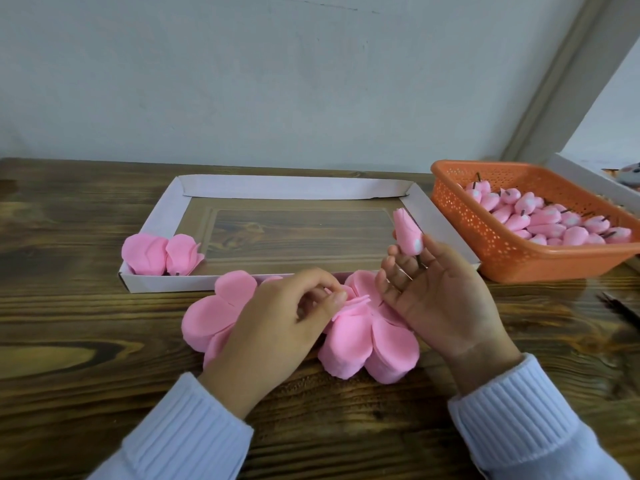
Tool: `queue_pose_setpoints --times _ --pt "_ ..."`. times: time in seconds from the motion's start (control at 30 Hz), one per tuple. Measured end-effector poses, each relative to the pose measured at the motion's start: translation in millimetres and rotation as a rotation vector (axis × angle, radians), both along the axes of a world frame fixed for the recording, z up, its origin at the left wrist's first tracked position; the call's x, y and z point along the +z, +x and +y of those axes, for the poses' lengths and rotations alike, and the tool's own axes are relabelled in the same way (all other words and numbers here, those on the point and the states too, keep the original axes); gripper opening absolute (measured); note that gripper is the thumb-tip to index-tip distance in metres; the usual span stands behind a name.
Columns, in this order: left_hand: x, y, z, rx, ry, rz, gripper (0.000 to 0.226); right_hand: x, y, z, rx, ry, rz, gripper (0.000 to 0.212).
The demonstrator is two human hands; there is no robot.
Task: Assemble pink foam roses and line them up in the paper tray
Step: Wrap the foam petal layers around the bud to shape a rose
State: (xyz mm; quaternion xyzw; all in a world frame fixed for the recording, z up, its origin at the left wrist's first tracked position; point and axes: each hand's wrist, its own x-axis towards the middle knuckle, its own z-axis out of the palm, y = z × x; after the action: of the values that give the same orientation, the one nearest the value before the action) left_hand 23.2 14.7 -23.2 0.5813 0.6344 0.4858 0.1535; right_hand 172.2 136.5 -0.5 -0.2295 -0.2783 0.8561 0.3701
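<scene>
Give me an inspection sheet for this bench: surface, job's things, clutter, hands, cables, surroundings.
Surface: dark wooden table with a paper tray on it.
Job's things: two finished roses in the tray's near left corner; pink petal stacks on the table in front of the tray; orange basket of buds at right.
Clutter: white box behind the basket; dark object at the right edge, unclear.
Hands: left hand pinches the top of the petal stacks; right hand holds one bud upright between thumb and fingers.
Cables: nothing seen.
Surroundings: plain pale wall.

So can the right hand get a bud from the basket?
Probably yes: the basket sits open just beside the right hand, with nothing between, though its fingers hold a bud.
</scene>
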Motion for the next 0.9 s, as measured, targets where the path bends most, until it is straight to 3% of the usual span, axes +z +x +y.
queue_pose_setpoints --times 0.23,0.37,0.5,0.9 --pt "1.9 1.6 -1.7 0.026 0.024 0.057 0.022 0.7 1.3 -0.1 -0.003 -0.004 -0.002 0.031" --pt "1.4 2.7 -2.9 0.086 0.078 0.172 0.013 1.4 1.7 -0.6 -0.008 -0.015 0.003 0.032" --pt "1.1 0.9 -2.2 0.106 0.096 0.266 0.02 1.9 2.1 -0.8 -0.011 -0.023 0.005 0.03" --pt "0.1 2.9 -2.1 0.053 -0.01 0.223 0.02 4.5 1.0 -2.6 -0.017 -0.032 0.023 0.028"
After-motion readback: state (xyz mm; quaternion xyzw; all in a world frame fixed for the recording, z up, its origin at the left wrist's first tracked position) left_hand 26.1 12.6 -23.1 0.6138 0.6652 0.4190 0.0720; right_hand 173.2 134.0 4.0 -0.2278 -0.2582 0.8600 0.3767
